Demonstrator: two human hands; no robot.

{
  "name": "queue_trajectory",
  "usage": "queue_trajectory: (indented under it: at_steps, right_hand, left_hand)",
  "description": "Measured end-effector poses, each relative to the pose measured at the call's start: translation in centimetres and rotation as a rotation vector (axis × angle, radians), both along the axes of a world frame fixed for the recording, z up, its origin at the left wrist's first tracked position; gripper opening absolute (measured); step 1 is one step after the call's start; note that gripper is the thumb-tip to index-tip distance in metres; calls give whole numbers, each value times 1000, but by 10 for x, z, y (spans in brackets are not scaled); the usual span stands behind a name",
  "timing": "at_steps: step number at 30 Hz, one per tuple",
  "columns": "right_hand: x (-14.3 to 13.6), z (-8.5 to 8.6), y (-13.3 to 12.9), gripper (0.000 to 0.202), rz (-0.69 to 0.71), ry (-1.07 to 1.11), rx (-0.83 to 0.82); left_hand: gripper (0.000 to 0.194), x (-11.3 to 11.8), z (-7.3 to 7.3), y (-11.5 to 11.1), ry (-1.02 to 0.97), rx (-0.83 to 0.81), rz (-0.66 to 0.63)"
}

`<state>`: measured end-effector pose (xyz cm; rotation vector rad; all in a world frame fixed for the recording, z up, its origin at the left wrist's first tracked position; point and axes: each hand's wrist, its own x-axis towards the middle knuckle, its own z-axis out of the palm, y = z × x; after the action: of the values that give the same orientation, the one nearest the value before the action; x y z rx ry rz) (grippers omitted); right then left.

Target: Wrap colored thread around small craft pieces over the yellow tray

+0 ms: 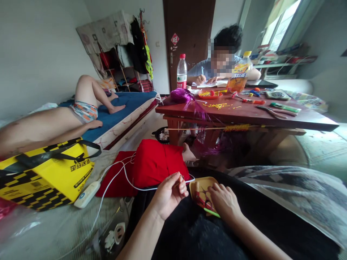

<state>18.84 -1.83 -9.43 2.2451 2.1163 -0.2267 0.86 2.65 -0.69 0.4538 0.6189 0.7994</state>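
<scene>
My left hand [170, 195] is held up over my lap, its fingers curled in a pinch. Something tiny and dark shows at the fingertips, too small to name. To its right, my right hand [225, 200] reaches over a shallow yellow tray [210, 180], fingers apart and bent down into it; I see nothing held in them. Inside the tray lie a red-handled tool [200, 199], a tan roll-shaped piece [197, 186] and a bright green stick [211, 212]. My hand covers part of the tray's right side.
A dark red table [189, 108] ahead carries pliers [271, 111], purple strands [184, 99], bottles and yellow bits. A person [225, 54] writes behind it. White cable [126, 173] crosses red cloth [157, 162] on my left, near a power strip [88, 195] and yellow bag [54, 173]. Another person [46, 126] lies on a bed.
</scene>
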Motion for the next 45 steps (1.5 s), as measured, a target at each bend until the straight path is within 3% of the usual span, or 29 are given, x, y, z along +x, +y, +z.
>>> queue_trajectory:
  at_steps: [6, 11, 16, 19, 22, 28, 32, 36, 45]
  right_hand:
    - [-6, -7, 6, 17, -8, 19, -26]
    - [-22, -19, 12, 19, 50, 235, -66]
    - [-21, -26, 15, 19, -57, 533, 10]
    - [-12, -13, 5, 33, -148, 799, 121]
    - [-7, 10, -13, 46, -205, 1064, 191]
    - [-26, 49, -39, 39, -364, 1651, 134]
    - [-46, 56, -40, 49, -504, 1735, 78]
    - [-53, 51, -37, 50, -619, 1743, 97]
    - [-54, 43, -36, 53, -597, 1778, 126]
  left_hand:
    - [24, 1, -7, -6, -7, -76, -5]
    - [23, 1, -9, -7, -11, -69, -13]
    - [21, -1, -11, -9, -32, -69, -14]
    - [22, 1, -13, -12, -30, -63, -27]
    - [23, 4, -13, -16, -36, -55, -60]
    - [26, 9, -12, -26, -50, 5, -129]
    - [27, 10, -11, -31, -25, 4, -182]
    - [29, 13, -12, -35, 4, -2, -202]
    - [29, 15, -10, -38, 14, 15, -207]
